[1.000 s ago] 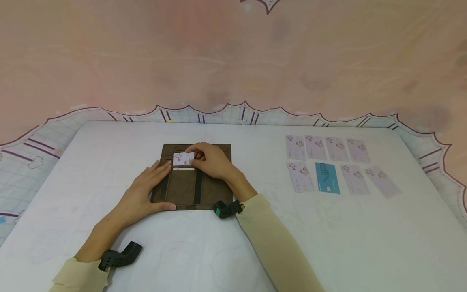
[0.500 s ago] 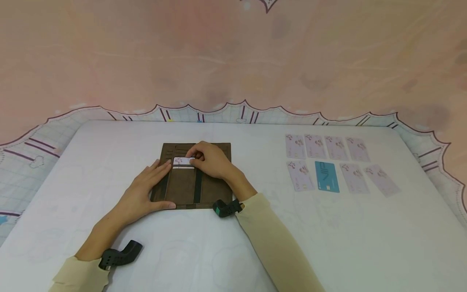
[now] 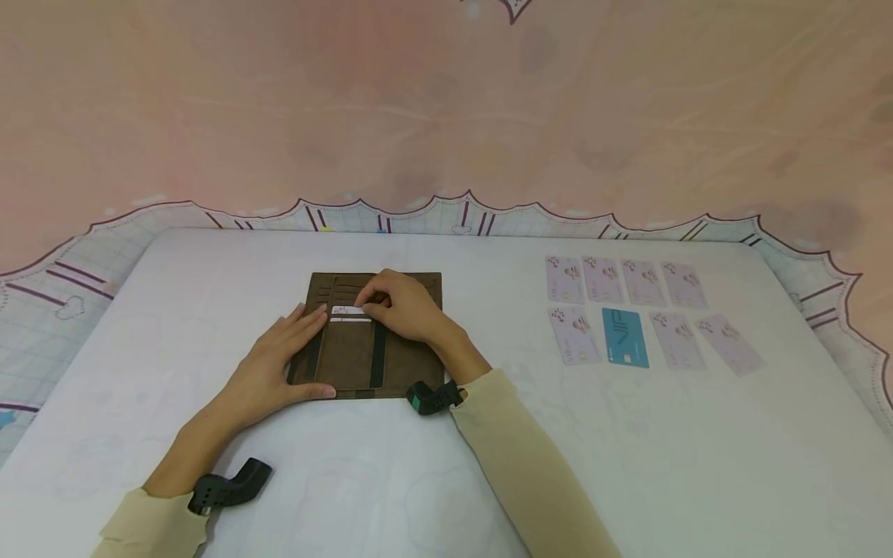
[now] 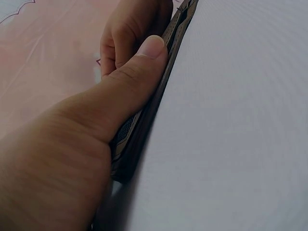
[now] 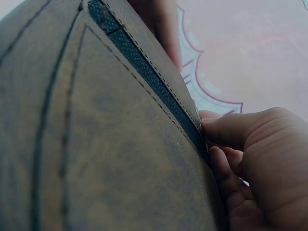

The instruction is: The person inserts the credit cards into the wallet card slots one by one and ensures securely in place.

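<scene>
Card going into the brown wallet

We see the right hand (image 3: 405, 308) pinching a pale card (image 3: 346, 311) that sits mostly sunk in a slot of the open wallet (image 3: 363, 364), just left of its fingertips; the left hand (image 3: 279, 364) lies flat with fingers straight on the wallet's left side, thumb along its near edge; the wallet is matte, suede-like, rectangular, flat on the white counter (image 3: 663, 449); thin glossy cards (image 3: 628, 310) lie in rows well to the right.
</scene>
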The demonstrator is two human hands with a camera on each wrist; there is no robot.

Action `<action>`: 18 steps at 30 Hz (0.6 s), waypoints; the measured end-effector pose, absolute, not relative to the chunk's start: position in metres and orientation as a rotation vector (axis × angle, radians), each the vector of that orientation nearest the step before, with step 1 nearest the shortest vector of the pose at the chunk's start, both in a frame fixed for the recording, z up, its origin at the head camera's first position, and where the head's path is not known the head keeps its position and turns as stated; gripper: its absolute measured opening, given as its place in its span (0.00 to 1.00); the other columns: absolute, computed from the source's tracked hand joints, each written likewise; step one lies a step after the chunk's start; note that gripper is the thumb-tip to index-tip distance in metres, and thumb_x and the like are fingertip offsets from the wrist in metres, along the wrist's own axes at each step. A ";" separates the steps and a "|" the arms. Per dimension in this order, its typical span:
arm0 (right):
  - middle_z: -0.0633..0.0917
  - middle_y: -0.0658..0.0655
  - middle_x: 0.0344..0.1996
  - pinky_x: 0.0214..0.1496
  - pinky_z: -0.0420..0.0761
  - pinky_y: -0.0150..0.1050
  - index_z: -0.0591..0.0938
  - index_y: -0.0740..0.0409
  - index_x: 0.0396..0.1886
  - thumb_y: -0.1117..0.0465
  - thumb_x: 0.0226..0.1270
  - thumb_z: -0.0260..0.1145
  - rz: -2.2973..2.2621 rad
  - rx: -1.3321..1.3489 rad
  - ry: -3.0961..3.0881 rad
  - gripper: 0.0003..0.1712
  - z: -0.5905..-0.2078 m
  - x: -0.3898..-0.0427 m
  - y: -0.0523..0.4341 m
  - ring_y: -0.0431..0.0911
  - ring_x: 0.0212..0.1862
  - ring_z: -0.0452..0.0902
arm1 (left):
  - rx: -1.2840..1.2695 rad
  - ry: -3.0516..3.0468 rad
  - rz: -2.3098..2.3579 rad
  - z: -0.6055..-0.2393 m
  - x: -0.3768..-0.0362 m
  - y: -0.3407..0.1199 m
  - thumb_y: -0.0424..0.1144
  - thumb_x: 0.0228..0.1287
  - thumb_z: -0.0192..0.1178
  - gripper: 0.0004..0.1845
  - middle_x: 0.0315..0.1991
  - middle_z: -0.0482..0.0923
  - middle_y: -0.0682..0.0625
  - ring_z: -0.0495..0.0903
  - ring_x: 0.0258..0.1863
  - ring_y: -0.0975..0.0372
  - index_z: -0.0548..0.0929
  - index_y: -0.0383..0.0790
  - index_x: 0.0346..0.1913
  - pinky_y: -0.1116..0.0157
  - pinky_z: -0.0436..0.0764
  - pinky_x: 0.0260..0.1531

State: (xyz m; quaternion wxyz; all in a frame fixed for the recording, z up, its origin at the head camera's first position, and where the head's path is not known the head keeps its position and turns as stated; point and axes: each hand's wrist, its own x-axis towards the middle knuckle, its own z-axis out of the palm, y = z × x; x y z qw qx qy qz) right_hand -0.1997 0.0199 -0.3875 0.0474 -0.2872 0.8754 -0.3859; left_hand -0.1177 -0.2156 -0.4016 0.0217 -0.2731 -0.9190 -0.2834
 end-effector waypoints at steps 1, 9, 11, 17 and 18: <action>0.80 0.51 0.40 0.40 0.72 0.27 0.85 0.54 0.42 0.63 0.69 0.62 -1.178 -0.880 2.671 0.07 -0.388 -0.200 0.020 0.40 0.37 0.72 | -0.845 -2.849 -0.878 -0.402 -0.118 -0.216 0.53 0.44 0.75 0.54 0.73 0.56 0.42 0.45 0.73 0.47 0.59 0.41 0.74 0.42 0.47 0.68; 0.80 0.50 0.40 0.40 0.72 0.28 0.86 0.53 0.41 0.64 0.69 0.62 -1.175 -0.912 2.681 0.08 -0.389 -0.200 0.021 0.40 0.37 0.72 | -0.843 -2.855 -0.870 -0.402 -0.118 -0.216 0.53 0.45 0.75 0.54 0.73 0.56 0.43 0.44 0.73 0.48 0.59 0.41 0.74 0.45 0.45 0.69; 0.80 0.50 0.40 0.41 0.72 0.28 0.86 0.52 0.40 0.64 0.69 0.61 -1.185 -0.916 2.682 0.08 -0.389 -0.200 0.021 0.41 0.37 0.72 | -0.841 -2.856 -0.871 -0.402 -0.118 -0.216 0.53 0.45 0.75 0.54 0.73 0.55 0.43 0.44 0.73 0.48 0.59 0.42 0.74 0.45 0.46 0.69; 0.81 0.51 0.41 0.44 0.72 0.30 0.87 0.53 0.38 0.66 0.69 0.60 -1.207 -0.925 2.674 0.10 -0.389 -0.200 0.022 0.42 0.40 0.73 | -0.833 -2.867 -0.878 -0.402 -0.119 -0.216 0.53 0.44 0.75 0.54 0.73 0.55 0.43 0.44 0.73 0.47 0.58 0.43 0.74 0.40 0.48 0.66; 0.81 0.51 0.42 0.44 0.72 0.30 0.87 0.53 0.38 0.66 0.69 0.60 -1.208 -0.928 2.672 0.10 -0.389 -0.200 0.022 0.42 0.40 0.74 | -0.831 -2.870 -0.881 -0.402 -0.119 -0.216 0.53 0.44 0.75 0.54 0.73 0.55 0.43 0.44 0.73 0.47 0.58 0.43 0.74 0.39 0.48 0.66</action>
